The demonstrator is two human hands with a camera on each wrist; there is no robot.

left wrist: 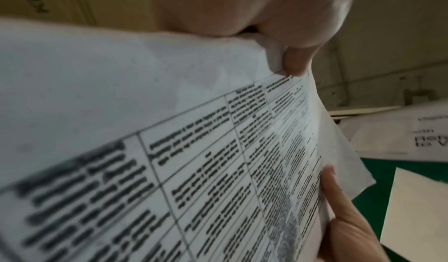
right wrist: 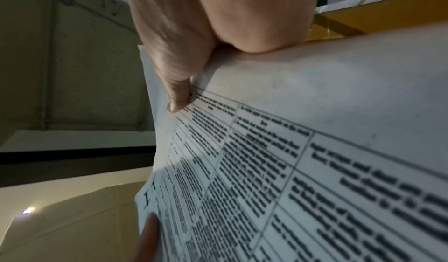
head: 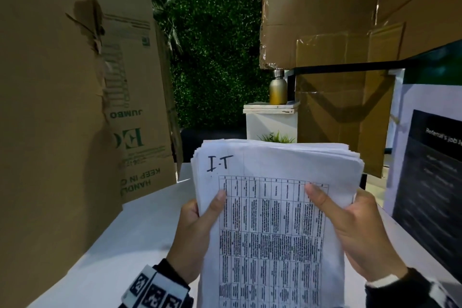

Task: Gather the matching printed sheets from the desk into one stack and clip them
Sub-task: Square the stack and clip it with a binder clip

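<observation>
A thick stack of printed sheets is held upright in front of me, above the white desk. The top page carries a printed table and the handwritten letters "I.T". My left hand grips the stack's left edge, thumb on the front. My right hand grips the right edge, thumb pressed on the table print. In the left wrist view the stack fills the frame under my left thumb. The right wrist view shows the sheets under my right thumb. No clip is in view.
Tall cardboard boxes stand at the left and at the back right. A poster with a dark panel leans at the right. A metal bottle sits on a white stand behind the desk, before a green hedge wall.
</observation>
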